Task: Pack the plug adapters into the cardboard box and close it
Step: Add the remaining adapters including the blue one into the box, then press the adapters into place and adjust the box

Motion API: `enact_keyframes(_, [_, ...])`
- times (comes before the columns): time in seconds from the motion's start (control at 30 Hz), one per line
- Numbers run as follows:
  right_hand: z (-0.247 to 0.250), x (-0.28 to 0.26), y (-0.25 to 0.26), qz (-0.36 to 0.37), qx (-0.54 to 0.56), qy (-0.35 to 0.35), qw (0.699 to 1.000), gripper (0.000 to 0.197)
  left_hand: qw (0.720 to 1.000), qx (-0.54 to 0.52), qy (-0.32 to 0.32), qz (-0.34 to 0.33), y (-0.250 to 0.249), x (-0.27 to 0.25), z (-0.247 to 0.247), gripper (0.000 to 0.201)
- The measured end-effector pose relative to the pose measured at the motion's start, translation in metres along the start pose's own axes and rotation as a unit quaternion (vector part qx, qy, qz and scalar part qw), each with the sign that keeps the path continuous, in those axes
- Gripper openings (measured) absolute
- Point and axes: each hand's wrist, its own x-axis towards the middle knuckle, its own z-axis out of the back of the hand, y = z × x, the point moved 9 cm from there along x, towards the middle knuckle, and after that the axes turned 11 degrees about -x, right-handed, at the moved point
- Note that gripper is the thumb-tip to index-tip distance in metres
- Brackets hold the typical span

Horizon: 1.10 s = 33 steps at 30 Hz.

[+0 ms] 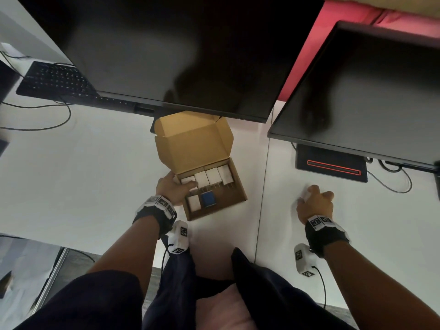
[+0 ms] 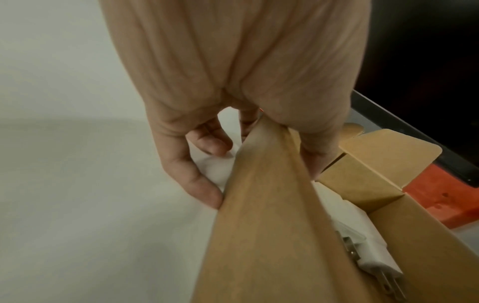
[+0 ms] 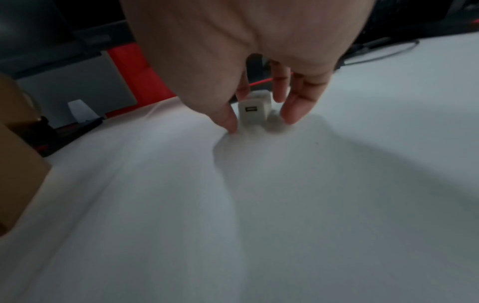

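Note:
The open cardboard box (image 1: 240, 186) sits mid-table with its lid (image 1: 192, 144) standing up. Inside lie several white plug adapters (image 1: 212, 177) and a blue one (image 1: 207, 199). My left hand (image 1: 184, 184) straddles the box's left wall (image 2: 259, 225) and pinches it, thumb (image 2: 311, 160) inside over a white adapter and curled fingers (image 2: 197, 184) outside on something small and white. Far to the right, my right hand (image 1: 314, 201) curls over a single white adapter (image 3: 252, 110) standing on the table, thumb (image 3: 229, 121) against its left side, other fingers (image 3: 293, 110) close on its right.
Two dark monitors (image 1: 181, 55) (image 1: 371, 91) overhang the back of the white table (image 1: 83, 175). A black stand base (image 1: 331, 167) with a red line lies behind my right hand. A keyboard (image 1: 54, 79) and cables (image 1: 47, 125) are at the far left.

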Motion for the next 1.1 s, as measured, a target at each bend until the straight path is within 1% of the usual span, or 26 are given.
enact_keyframes(0.07, [-0.001, -0.003, 0.008, 0.034, 0.043, 0.000, 0.999, 0.039, 1.000, -0.004, -0.003, -0.002, -0.001, -0.001, 0.000, 0.056])
enact_keyframes(0.13, [0.004, -0.014, 0.030, 0.113, 0.101, -0.016, 0.988, 0.037, 1.000, -0.004, -0.003, -0.003, 0.000, 0.000, -0.001, 0.057])
enact_keyframes(0.2, [0.014, -0.032, 0.057, 0.193, 0.168, -0.031, 0.966, 0.036, 1.000, -0.002, -0.002, 0.001, 0.000, 0.000, -0.002, 0.059])
enact_keyframes(0.27, [0.024, -0.052, 0.086, 0.251, 0.206, -0.033, 0.945, 0.035, 1.000, -0.001, -0.005, 0.007, 0.001, -0.001, -0.001, 0.059])
enact_keyframes(0.37, [0.033, -0.083, 0.134, 0.329, 0.210, -0.012, 0.921, 0.033, 1.000, 0.000, -0.009, 0.013, 0.002, -0.002, -0.001, 0.060])
enact_keyframes(0.43, [0.031, -0.102, 0.163, 0.375, 0.186, 0.007, 0.908, 0.030, 1.000, -0.001, -0.011, 0.011, 0.001, -0.003, -0.001, 0.061])
enact_keyframes(0.5, [0.024, -0.115, 0.182, 0.406, 0.153, 0.024, 0.901, 0.022, 1.000, -0.007, -0.010, 0.009, 0.001, -0.003, 0.000, 0.064])
enact_keyframes(0.53, [0.019, -0.120, 0.190, 0.414, 0.137, 0.032, 0.899, 0.018, 1.000, -0.008, -0.009, 0.007, 0.001, -0.003, 0.000, 0.065])
enact_keyframes(0.63, [0.007, -0.126, 0.204, 0.415, 0.090, 0.050, 0.904, 0.021, 1.000, -0.009, -0.010, 0.001, 0.001, -0.002, 0.000, 0.066])
enact_keyframes(0.83, [-0.011, -0.133, 0.227, 0.418, -0.039, 0.053, 0.906, 0.017, 1.000, -0.021, -0.001, -0.006, 0.003, 0.000, -0.001, 0.063])
enact_keyframes(1.0, [-0.021, -0.128, 0.234, 0.387, -0.077, 0.050, 0.917, 0.014, 1.000, -0.027, 0.010, 0.002, 0.010, 0.006, -0.003, 0.081])
enact_keyframes(1.1, [-0.023, -0.128, 0.238, 0.384, -0.092, 0.039, 0.918, 0.011, 0.999, -0.029, 0.019, 0.002, 0.017, 0.012, -0.005, 0.080])
